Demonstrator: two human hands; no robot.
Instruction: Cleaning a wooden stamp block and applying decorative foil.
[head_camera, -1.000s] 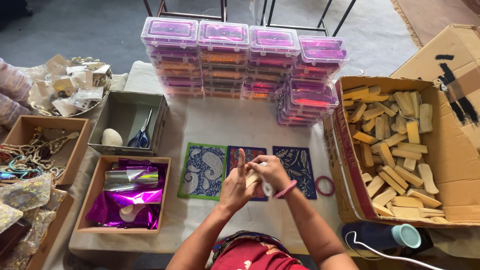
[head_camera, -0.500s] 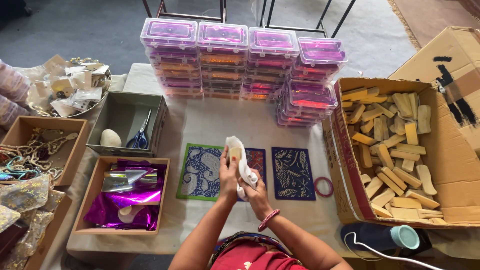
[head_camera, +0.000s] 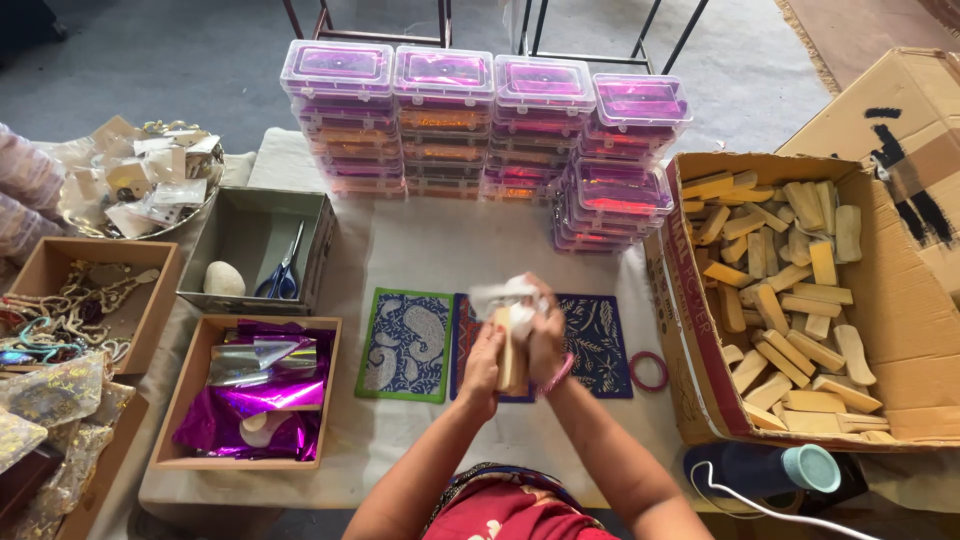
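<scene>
- Hands meet above the table: my left hand (head_camera: 484, 362) and right hand (head_camera: 546, 338) both grip a pale wooden block (head_camera: 511, 352) upright between them.
- White crinkled wrapping (head_camera: 503, 296) covers its top, over blue patterned cards (head_camera: 406, 344).

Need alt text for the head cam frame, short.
Seen from above, a person's left hand and right hand together hold a pale wooden block with a white wrapper over patterned blue mats. Stacked pink-lidded clear boxes stand behind; a cardboard box of wooden blocks sits to the right, a box of purple foil to the left.
</scene>
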